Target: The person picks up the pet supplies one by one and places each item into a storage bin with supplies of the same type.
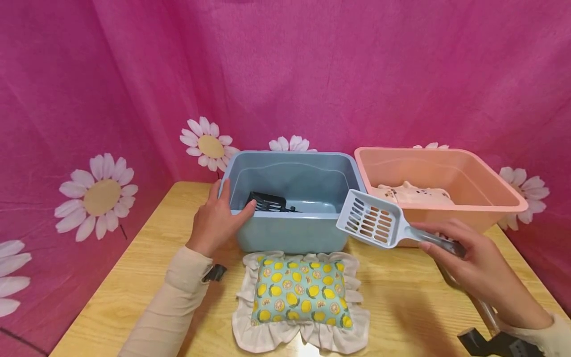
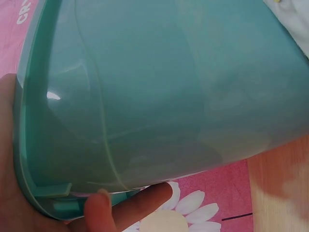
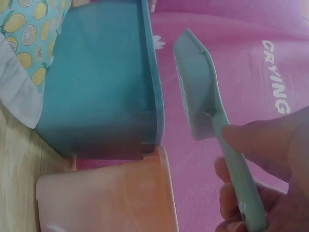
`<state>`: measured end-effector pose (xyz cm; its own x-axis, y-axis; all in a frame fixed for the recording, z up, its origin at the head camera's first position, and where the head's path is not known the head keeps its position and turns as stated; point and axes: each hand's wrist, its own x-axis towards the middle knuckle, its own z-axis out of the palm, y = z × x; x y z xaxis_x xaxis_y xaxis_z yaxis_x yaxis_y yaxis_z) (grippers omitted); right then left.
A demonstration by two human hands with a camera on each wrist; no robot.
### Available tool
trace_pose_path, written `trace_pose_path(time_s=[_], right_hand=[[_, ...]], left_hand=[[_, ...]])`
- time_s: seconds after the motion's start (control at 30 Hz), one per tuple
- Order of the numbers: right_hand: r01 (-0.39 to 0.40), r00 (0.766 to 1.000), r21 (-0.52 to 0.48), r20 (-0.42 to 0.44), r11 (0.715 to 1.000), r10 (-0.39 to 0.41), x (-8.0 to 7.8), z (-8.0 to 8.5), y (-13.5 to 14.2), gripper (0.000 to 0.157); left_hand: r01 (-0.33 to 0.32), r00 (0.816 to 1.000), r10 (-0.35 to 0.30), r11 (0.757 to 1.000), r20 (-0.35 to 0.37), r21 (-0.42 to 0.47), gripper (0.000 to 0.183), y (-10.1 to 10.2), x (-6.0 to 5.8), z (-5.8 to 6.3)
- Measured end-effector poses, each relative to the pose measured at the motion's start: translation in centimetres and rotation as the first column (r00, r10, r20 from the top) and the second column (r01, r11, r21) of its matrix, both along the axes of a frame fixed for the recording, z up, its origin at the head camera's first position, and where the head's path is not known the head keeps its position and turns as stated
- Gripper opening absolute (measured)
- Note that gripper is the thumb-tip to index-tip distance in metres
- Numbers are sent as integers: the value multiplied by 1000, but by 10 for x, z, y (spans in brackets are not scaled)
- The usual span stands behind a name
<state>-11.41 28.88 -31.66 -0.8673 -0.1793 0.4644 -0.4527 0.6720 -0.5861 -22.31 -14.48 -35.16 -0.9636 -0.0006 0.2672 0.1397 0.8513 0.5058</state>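
My right hand (image 1: pixel 475 265) grips the handle of a pale grey-blue litter scoop (image 1: pixel 372 218), its slotted head raised in front of the seam between two bins. In the right wrist view, thumb and fingers wrap around the scoop's (image 3: pixel 236 169) handle. At the front left corner of a blue plastic bin (image 1: pixel 290 233), my left hand (image 1: pixel 216 220) holds the rim. The left wrist view shows fingers (image 2: pixel 140 203) curled about the bin's (image 2: pixel 145 96) rim. Inside this bin lies a black slotted scoop (image 1: pixel 267 202), its handle partly hidden by the front wall.
Right of the blue bin stands a peach bin (image 1: pixel 499 193) holding a cream item with small printed faces (image 1: pixel 415 193). A ruffled lemon-print cushion (image 1: pixel 303 292) lies in front on the wooden table (image 1: pixel 147 258). A pink daisy-printed cloth (image 1: pixel 285 74) hangs behind.
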Motion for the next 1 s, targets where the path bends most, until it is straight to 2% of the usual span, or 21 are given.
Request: trace_pose_path(time_s=[0.2,0.33,0.53,0.67,0.73,1.0], right_hand=[[-72,997,-55,-30,996,70,-9,-3,-7,38],[-68,997,-36,-32,997,67,-15,-2,-14,38],[-148,988,-52,-46,988,146,-28,3,-27,41],[-121,992,-35,-35,992,120,-36,3,-35,39],[-116,992,-22,-46,993,115,-39,4,-38,39],[-186,974,-1,-133,983,184,-56,6,-50,40]], left_hand=[[-1,1000,1,1000,7,-5,92,2,2,-2],[0,1000,0,1000,-7,-3,91,3,2,-2],[-2,1000,2,1000,-12,-4,91,3,1,0],[-6,1000,6,1000,-18,-11,91,1,0,1],[-5,1000,4,1000,-26,-15,90,0,0,1],[1,1000,-2,1000,-31,-9,91,0,0,0]])
